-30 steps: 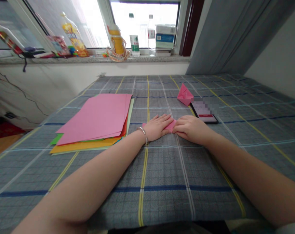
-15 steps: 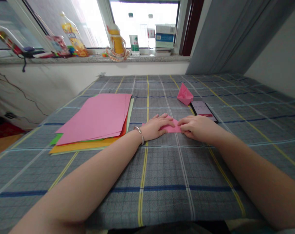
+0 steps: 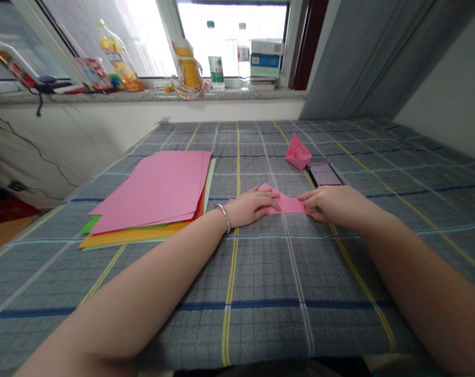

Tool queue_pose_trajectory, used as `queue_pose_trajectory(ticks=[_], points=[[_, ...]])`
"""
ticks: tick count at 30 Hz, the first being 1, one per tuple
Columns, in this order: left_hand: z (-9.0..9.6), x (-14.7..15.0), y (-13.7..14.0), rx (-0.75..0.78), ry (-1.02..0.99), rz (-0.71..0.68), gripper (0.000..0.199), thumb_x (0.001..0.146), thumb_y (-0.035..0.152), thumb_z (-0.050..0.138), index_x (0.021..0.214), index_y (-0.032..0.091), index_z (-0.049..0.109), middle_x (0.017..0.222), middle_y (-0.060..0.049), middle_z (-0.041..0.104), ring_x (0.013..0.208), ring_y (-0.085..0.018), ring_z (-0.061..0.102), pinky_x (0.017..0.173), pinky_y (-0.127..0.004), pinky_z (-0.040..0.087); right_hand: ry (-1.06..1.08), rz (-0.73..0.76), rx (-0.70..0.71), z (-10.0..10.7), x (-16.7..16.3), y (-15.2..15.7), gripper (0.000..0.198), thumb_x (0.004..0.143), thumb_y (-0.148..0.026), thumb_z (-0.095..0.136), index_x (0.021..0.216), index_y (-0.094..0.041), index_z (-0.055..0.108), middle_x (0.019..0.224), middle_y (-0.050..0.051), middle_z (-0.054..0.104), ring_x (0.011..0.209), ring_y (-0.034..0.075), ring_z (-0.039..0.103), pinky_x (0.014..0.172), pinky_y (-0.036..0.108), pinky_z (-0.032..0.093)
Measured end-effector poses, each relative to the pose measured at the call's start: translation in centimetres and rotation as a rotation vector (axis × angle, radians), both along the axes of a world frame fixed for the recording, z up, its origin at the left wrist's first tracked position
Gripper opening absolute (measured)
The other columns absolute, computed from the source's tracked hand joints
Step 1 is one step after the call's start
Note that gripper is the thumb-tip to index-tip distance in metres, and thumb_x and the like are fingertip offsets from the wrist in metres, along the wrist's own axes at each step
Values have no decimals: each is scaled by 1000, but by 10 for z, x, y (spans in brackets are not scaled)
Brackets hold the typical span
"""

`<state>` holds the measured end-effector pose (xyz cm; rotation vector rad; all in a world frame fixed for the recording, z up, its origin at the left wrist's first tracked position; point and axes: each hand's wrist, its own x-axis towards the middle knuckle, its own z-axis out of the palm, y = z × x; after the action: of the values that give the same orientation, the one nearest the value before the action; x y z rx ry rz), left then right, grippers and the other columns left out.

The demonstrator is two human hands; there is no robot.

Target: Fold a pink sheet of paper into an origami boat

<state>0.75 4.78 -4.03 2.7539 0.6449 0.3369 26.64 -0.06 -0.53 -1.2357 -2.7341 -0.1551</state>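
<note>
A folded piece of pink paper [image 3: 288, 203] lies flat on the plaid cloth, with a low peak on its far side. My left hand [image 3: 253, 206] rests on its left part, palm down and fingers stretched out, covering some of it. At the right end, my right hand [image 3: 322, 203] has its fingers and thumb closed on the paper's edge. Beyond the right hand is a phone [image 3: 323, 174] with its screen lit, partly covered by that hand. A folded pink paper shape [image 3: 298, 153] with a pointed top stands just past the phone.
A stack of coloured paper [image 3: 154, 191], pink on top, lies left of my hands on the plaid cloth [image 3: 261, 272]. Along the windowsill [image 3: 151, 96] stand bottles, a yellow cup [image 3: 189, 68], a tube and a blue-and-white box [image 3: 265, 60]. A grey curtain [image 3: 351, 63] hangs at right.
My right hand has slid to the right along the pink paper, uncovering more of its right part and hiding more of the phone. My left hand stays nearly in place.
</note>
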Motion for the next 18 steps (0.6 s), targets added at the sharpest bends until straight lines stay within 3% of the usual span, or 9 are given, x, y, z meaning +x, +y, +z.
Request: queue_pose_trajectory(ticks=[11, 15, 18], points=[[3, 0, -2, 13, -19, -17, 23, 95, 24, 44, 108, 23, 63, 139, -5, 49, 136, -17, 34, 115, -45, 19, -124, -89, -84, 4, 7, -2, 16, 67, -11, 57, 58, -24, 64, 86, -2, 73, 70, 16, 65, 51, 27, 37], [0, -1, -2, 64, -75, -19, 22, 94, 24, 47, 105, 21, 65, 140, -7, 47, 137, -18, 32, 115, -43, 22, -143, -274, 2, 8, -1, -6, 13, 74, -21, 54, 64, -24, 63, 71, 2, 69, 62, 18, 59, 48, 28, 31], [-2, 0, -2, 101, -89, -6, 21, 93, 23, 48, 104, 23, 66, 140, -5, 46, 138, -20, 30, 113, -45, 25, -17, -281, 82, 1, -15, -2, 14, 80, -27, 52, 72, -22, 62, 77, 6, 68, 76, 23, 61, 60, 32, 42]])
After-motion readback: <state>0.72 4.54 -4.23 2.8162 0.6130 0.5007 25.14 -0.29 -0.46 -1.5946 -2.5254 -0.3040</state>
